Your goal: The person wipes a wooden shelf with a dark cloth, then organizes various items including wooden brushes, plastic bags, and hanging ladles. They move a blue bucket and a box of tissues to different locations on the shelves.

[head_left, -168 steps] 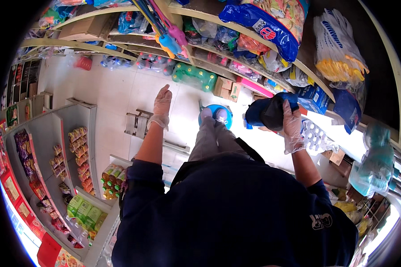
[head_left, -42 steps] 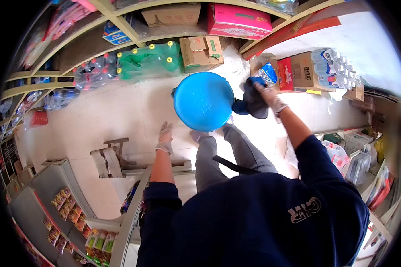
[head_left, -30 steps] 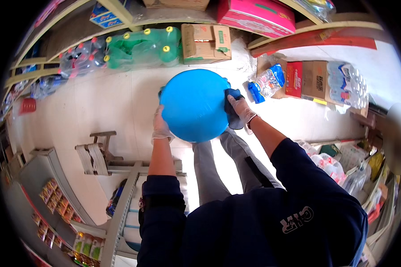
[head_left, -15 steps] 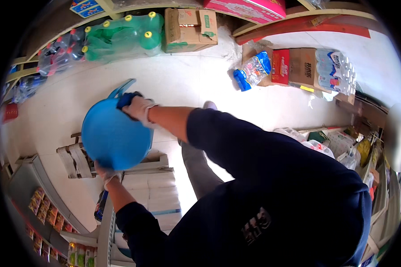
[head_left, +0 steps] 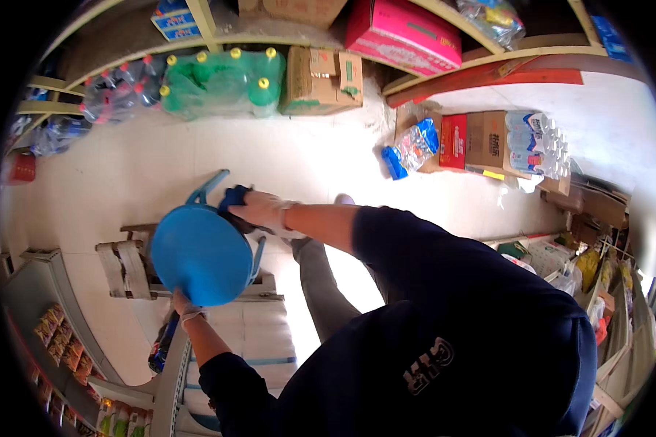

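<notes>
A round blue stool (head_left: pixel 201 256) stands low in front of me, its seat facing up and tilted slightly. One leg sticks out at its far side, another at its right. My left hand (head_left: pixel 186 302), in a thin clear glove, grips the near rim of the seat, its fingers partly hidden. At the seat's far right edge, my gloved right hand (head_left: pixel 259 209) is closed on a dark blue cloth (head_left: pixel 235 200) beside the stool's leg.
A small folding wooden stool (head_left: pixel 124 268) lies behind the blue one. Packs of green bottles (head_left: pixel 219 81) and a cardboard box (head_left: pixel 321 84) line the far shelf. Boxes and a bottle pack (head_left: pixel 536 146) sit at right. White cartons (head_left: pixel 259 328) and a snack rack (head_left: pixel 62 339) are near left.
The blue stool now appears lower and smaller, with more of its legs showing. My right hand and cloth have shifted from the seat top to its right edge. The view has tilted up somewhat.
</notes>
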Demonstrator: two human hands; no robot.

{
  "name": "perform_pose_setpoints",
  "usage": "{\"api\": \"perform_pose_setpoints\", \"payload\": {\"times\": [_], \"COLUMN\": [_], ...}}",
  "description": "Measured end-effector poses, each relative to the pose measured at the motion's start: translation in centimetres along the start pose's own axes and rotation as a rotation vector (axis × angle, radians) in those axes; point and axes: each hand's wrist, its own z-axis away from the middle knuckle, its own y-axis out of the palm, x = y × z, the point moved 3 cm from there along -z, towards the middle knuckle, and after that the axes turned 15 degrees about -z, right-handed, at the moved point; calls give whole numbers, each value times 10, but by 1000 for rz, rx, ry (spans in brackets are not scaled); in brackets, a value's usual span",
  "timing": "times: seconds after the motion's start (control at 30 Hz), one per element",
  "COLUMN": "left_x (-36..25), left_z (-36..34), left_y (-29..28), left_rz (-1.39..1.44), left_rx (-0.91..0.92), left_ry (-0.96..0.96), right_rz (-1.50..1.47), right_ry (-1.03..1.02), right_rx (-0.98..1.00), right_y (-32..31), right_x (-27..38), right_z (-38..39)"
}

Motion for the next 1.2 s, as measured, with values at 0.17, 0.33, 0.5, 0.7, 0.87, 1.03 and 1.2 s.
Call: {"api": "perform_pose_setpoints", "payload": {"times": [0.17, 0.33, 0.5, 0.7, 0.87, 1.03, 1.2], "left_x": [-33, -189, -293, -356, -374, -416, -470], "left_z": [54, 219, 362, 454, 466, 518, 574], "left_y": [18, 65, 56, 28, 35, 8, -1], "left_rz": [-310, -172, 190, 155, -39, 25, 67], "left_rx": [111, 386, 851, 948, 993, 546, 587], "left_ry": [707, 902, 1129, 1202, 1156, 1238, 1411], "right_rz": [-730, -626, -839, -1202, -1174, -1137, -910], "right_ry": [188, -21, -352, -524, -556, -632, -520], "right_rx": [-17, -130, -70, -143, -139, 5, -241], "right_y": [-48, -110, -153, -191, -227, -271, -315], "right_x": [57, 116, 165, 205, 220, 209, 232], "right_z": [116, 231, 281, 331, 370, 400, 438]}}
